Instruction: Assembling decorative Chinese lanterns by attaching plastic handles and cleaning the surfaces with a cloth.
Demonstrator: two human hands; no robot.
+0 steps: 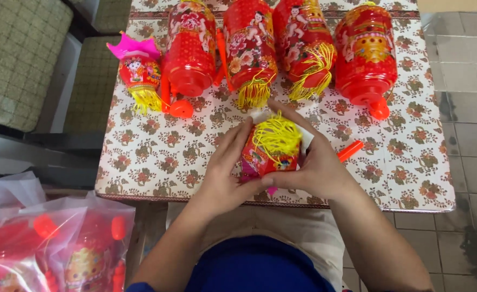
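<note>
Two hands close around one small red plastic lantern with a yellow tassel (271, 147), held just above the near middle of the tabletop (157, 157), which wears a cloth of white with brown and red flowers. The left hand (225, 173) cups the lantern's left side with fingers laid along it, and the right hand (314, 162) wraps its right side, index finger stretched over the far end by the tassel; each grip is clenched on the lantern, so it rests in the hands rather than on the cloth. A bit of pink shows under it and a scrap of white behind it, though what those are I cannot tell.

Just right of the right hand lies a short orange plastic stick (351, 150). Along the far edge sit four large red printed lanterns (249, 48) side by side, two of them with yellow tassels hanging toward the near side. Left of them lies a smaller red lantern with a pink crown-shaped top (138, 67) and its own yellow fringe.

Judging by the lie of things, five lanterns look laid out already, while the one in hand is mid-handling. At the near left, off the tabletop, clear plastic bags of more red lanterns (60, 249) suggest plenty remains.
</note>
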